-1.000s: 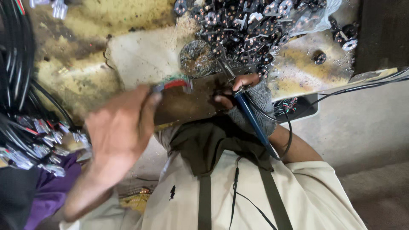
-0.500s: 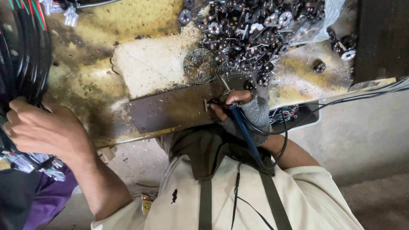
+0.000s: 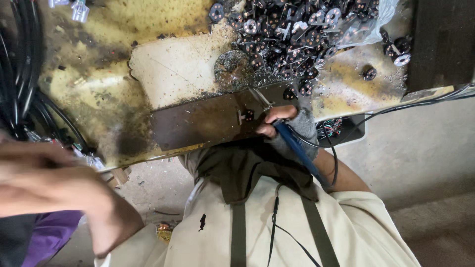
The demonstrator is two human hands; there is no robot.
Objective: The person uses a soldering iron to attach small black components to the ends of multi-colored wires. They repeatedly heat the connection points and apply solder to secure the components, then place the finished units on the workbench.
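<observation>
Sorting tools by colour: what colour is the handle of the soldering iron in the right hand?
Blue, in the head view: soldering iron held in right hand.

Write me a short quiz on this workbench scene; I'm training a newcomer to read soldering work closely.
1. True or false: the right hand grips the blue-handled soldering iron.
2. Where is the pile of small black parts? A) on the floor; B) on the bench beyond the iron's tip; C) on the person's lap.
3. Fill in: the black cables lie nearest the ___ hand.
Key: 1 true; 2 B; 3 left hand, which is blurred.
</observation>
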